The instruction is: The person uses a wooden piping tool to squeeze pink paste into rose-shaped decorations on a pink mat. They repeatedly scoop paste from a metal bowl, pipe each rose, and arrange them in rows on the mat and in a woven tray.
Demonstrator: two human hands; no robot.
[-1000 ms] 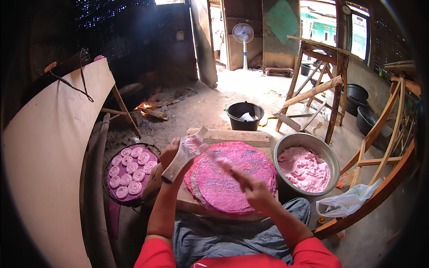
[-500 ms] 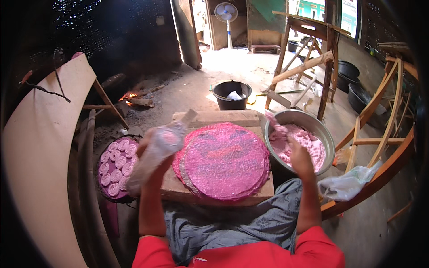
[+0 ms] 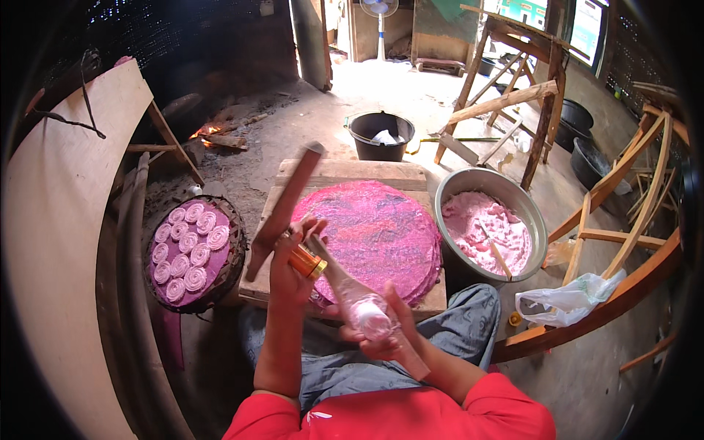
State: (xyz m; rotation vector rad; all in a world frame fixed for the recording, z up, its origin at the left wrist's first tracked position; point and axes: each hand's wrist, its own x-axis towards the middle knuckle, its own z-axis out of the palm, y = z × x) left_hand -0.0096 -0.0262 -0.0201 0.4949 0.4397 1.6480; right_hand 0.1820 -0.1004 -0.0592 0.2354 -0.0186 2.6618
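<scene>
While formed swirls [image 3: 188, 243] are resting and dough [image 3: 469, 220] is waiting, your left grip [image 3: 289, 268] is clasping a plunger [image 3: 302, 258], right grip [image 3: 400, 317] a press [image 3: 372, 319].

Location type: rustic food workshop, part kitchen, in a rough-built shed.
Food-making indicators: a grey basin [image 3: 515, 189] of pink paste [image 3: 477, 218]; a round tray [image 3: 233, 255] bearing pink coiled pieces [image 3: 188, 243] in loose rows; a low wooden bench [image 3: 400, 174] at floor level. Heat source: open wood fire [image 3: 206, 133] burning directly on the bare, worn floor [image 3: 273, 117]. Structure: dark wall [image 3: 191, 44] pierced by specks of daylight. Fittings: rough timber trestle [image 3: 506, 102], black bucket [image 3: 377, 149] and pedestal fan [image 3: 380, 35] near the bright doorway.
</scene>
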